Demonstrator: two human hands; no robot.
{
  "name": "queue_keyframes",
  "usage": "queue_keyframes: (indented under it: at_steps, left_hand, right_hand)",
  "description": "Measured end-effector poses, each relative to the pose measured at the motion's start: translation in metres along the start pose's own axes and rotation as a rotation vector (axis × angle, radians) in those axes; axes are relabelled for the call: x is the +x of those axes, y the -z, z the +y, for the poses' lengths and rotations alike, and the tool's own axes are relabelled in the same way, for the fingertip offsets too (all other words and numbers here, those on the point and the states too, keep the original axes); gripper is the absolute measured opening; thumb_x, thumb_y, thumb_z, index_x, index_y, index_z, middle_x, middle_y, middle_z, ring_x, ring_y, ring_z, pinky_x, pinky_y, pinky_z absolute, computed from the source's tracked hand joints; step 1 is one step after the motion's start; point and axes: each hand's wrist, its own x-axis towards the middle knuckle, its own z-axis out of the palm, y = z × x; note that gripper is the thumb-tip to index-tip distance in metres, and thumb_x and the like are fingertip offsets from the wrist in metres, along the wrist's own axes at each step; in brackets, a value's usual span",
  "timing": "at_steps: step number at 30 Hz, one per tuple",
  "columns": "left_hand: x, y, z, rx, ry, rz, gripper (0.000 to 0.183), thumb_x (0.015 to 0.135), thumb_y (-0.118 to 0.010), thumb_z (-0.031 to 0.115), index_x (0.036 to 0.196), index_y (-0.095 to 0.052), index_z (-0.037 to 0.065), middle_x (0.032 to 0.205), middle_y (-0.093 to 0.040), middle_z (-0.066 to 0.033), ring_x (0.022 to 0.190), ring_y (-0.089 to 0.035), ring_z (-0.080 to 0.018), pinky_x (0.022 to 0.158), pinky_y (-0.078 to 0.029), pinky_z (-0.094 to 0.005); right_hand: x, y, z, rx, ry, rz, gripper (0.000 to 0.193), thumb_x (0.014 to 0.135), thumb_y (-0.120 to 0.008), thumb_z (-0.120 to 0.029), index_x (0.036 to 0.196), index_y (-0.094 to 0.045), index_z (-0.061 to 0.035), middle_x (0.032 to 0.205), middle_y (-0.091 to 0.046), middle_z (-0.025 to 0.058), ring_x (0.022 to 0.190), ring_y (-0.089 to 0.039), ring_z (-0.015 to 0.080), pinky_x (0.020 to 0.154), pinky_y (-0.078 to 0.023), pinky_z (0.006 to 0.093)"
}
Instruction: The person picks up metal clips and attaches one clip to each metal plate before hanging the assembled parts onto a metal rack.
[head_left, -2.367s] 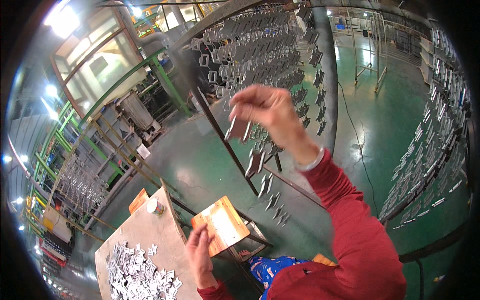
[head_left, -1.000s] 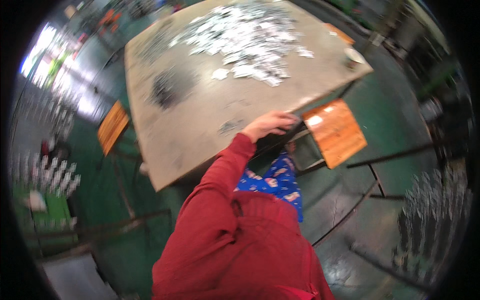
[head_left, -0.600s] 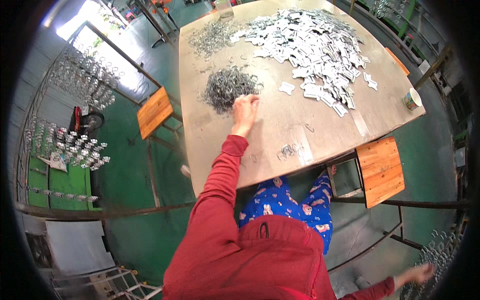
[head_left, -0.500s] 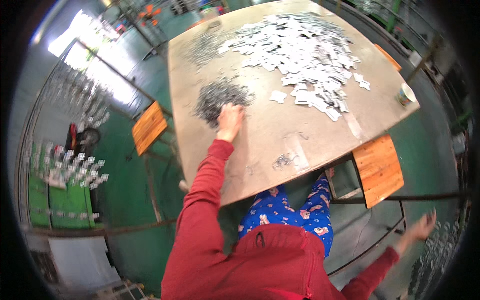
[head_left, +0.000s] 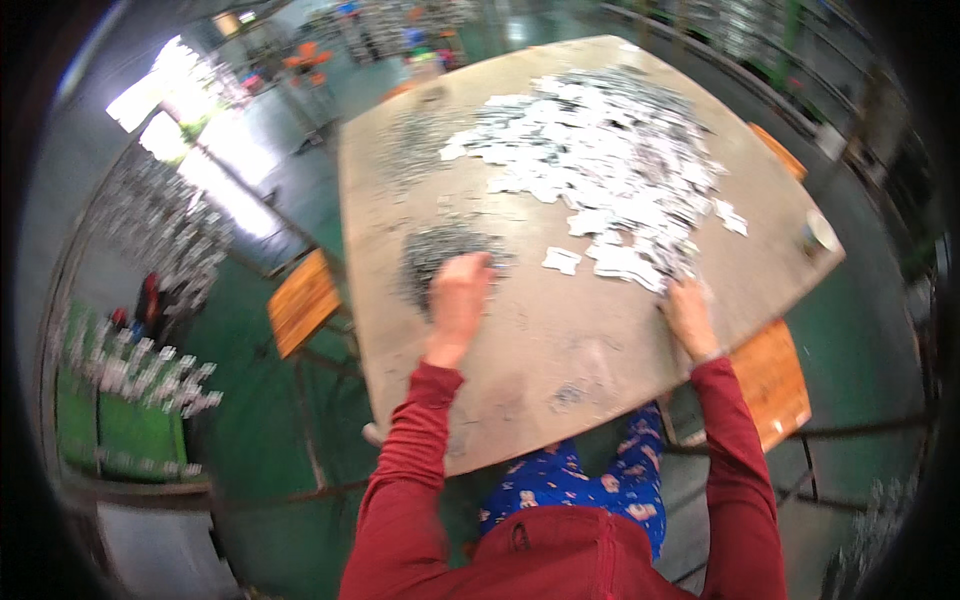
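My left hand [head_left: 460,303] is at the near edge of a heap of small dark-grey metal pieces [head_left: 430,250], fingers curled together. Whatever they pinch is too small and blurred to make out. My right hand [head_left: 690,312] reaches the near corner of a broad pile of flat white notched pieces [head_left: 600,150]. Its fingertips touch the pieces there, but motion blur hides whether they grip one. A single white piece [head_left: 562,261] lies apart, between the two hands.
The tan table [head_left: 530,370] bears a thinner grey scatter [head_left: 410,150] farther back and a few small pieces [head_left: 575,393] near its front edge. A paper cup [head_left: 818,234] stands by the right corner. Wooden stools [head_left: 305,303] are around the table. Hanging racks of parts [head_left: 150,370] stand to the left.
My right hand has come from the hanging parts at the lower right onto the table, to the white pile. The left hand stays at the dark heap. The head view has shifted slightly.
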Motion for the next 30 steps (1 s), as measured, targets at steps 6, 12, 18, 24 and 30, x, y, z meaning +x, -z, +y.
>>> queue_keyframes:
  at_steps: [6,12,18,24,30]
  left_hand:
    - [-0.025,0.01,0.049,-0.336,0.162,-0.107,0.01,0.082,-0.063,0.008,0.089,-0.067,0.002,0.084,-0.066,-0.0125,0.074,-0.063,-0.0263,0.066,-0.05,-0.0338]
    - [-0.055,-0.007,0.121,-1.274,0.614,-0.314,0.014,0.086,-0.066,0.011,0.091,-0.067,-0.002,0.079,-0.067,-0.004,0.072,-0.062,-0.0081,0.065,-0.051,-0.0239]
    - [-0.069,-0.032,0.169,-1.402,0.599,-0.525,0.018,0.087,-0.067,0.017,0.097,-0.066,0.001,0.095,-0.066,-0.0031,0.088,-0.057,-0.0082,0.082,-0.045,-0.0238]
    - [-0.07,-0.037,0.173,-1.376,0.574,-0.651,0.021,0.087,-0.067,0.022,0.095,-0.065,0.002,0.09,-0.065,-0.0017,0.084,-0.056,-0.0091,0.079,-0.044,-0.0246]
    - [-0.075,-0.037,0.181,-1.419,0.563,-0.623,0.019,0.088,-0.066,0.02,0.092,-0.064,0.002,0.085,-0.063,-0.0008,0.08,-0.056,-0.0078,0.076,-0.044,-0.023]
  right_hand:
    - [0.021,0.001,0.007,-0.043,0.125,-0.035,0.02,0.075,-0.052,0.003,0.095,-0.054,0.0048,0.082,-0.059,0.0248,0.081,-0.057,0.0412,0.072,-0.046,0.0477]
    - [-0.025,0.056,-0.023,0.823,-0.312,-0.028,0.036,0.08,-0.055,-0.002,0.115,-0.06,0.0016,0.085,-0.066,0.0145,0.067,-0.064,0.0202,0.062,-0.054,0.0303]
    - [-0.115,0.079,-0.091,1.556,-0.586,0.045,0.029,0.089,-0.054,0.0,0.117,-0.055,0.0051,0.095,-0.064,0.0127,0.082,-0.064,0.018,0.071,-0.059,0.0326]
    - [-0.137,0.093,-0.117,1.639,-0.64,0.194,0.026,0.088,-0.054,0.002,0.113,-0.052,0.0061,0.094,-0.061,0.0115,0.082,-0.064,0.0188,0.074,-0.059,0.035]
    - [-0.145,0.095,-0.124,1.572,-0.528,0.276,0.025,0.09,-0.051,0.003,0.114,-0.052,0.006,0.1,-0.062,0.0148,0.086,-0.065,0.0193,0.077,-0.058,0.0332]
